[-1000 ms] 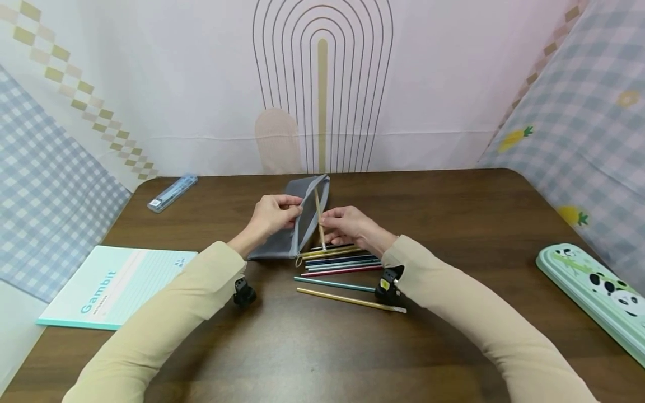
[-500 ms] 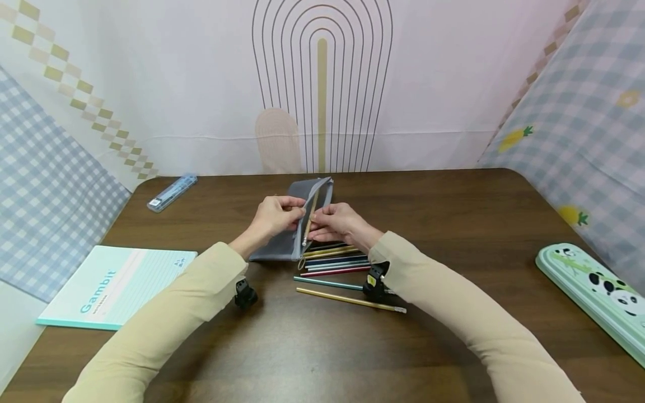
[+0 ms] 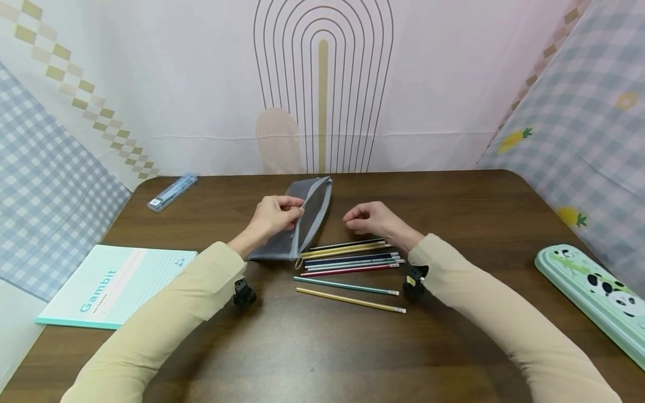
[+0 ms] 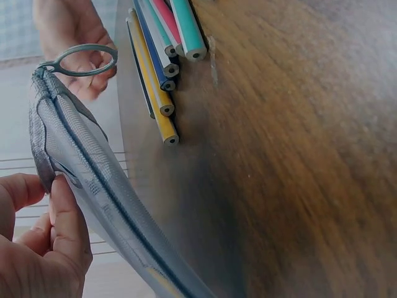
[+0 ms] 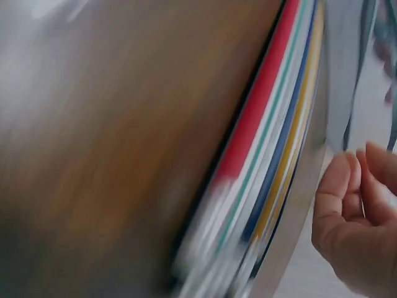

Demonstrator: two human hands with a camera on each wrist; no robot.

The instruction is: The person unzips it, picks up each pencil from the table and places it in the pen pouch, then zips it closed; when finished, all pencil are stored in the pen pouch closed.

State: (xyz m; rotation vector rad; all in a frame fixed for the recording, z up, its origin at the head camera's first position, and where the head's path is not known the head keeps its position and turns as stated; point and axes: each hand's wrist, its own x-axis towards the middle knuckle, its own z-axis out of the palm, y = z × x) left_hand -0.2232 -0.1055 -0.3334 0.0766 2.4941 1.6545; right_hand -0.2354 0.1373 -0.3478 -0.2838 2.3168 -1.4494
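My left hand (image 3: 271,217) pinches the upper edge of a grey zip pencil pouch (image 3: 276,244), whose mouth gapes toward the right. In the left wrist view, thumb and fingers grip the rim beside the zipper, and a ring pull (image 4: 87,60) hangs at its end. My right hand (image 3: 377,219) hovers to the right of the pouch with loosely bent fingers and nothing in them. Below it on the table lies a row of pencils: yellow (image 3: 342,250), dark blue (image 3: 353,259), red (image 3: 350,270). Nearer are a teal pencil (image 3: 347,286) and a gold pencil (image 3: 350,300).
A mint notebook (image 3: 136,280) lies at the left of the brown table (image 3: 312,352). Behind it is a slim blue clear case (image 3: 172,193). At the right edge rests a green panda pencil case (image 3: 594,296). A patterned cloth (image 3: 201,84) hangs behind the table.
The right hand put a pencil into the pouch, let it go and drew back to the right, bare. The left hand keeps its hold on the pouch edge.
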